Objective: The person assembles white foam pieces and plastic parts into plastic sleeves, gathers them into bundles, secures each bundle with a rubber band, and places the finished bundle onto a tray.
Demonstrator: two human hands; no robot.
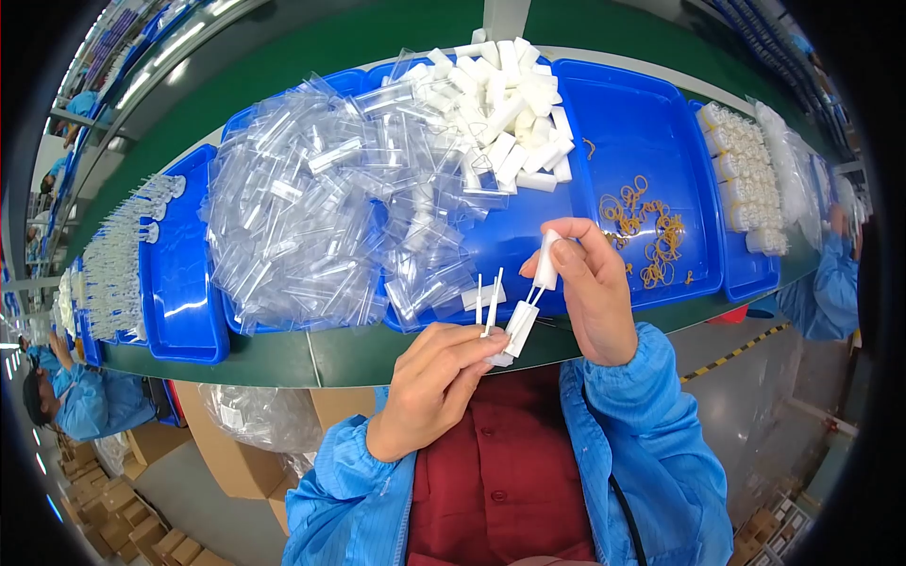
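My left hand (436, 382) pinches a few small white plastic pieces (500, 325) with thin prongs sticking up, held over the near edge of the green belt. My right hand (593, 288) grips a white plastic cap (546, 262) between thumb and fingers, its lower end meeting a prong of the piece in my left hand. Behind them a heap of clear plastic bags (330, 203) fills a blue tray (184, 311), and a pile of white plastic parts (505, 104) lies further back.
A blue tray (651, 123) to the right holds loose yellow rubber bands (646, 231). Bundled white parts (746, 179) sit at the far right. White swab-like pieces (118, 255) line trays on the left. Other workers in blue coats stand at both ends. Cardboard boxes sit on the floor.
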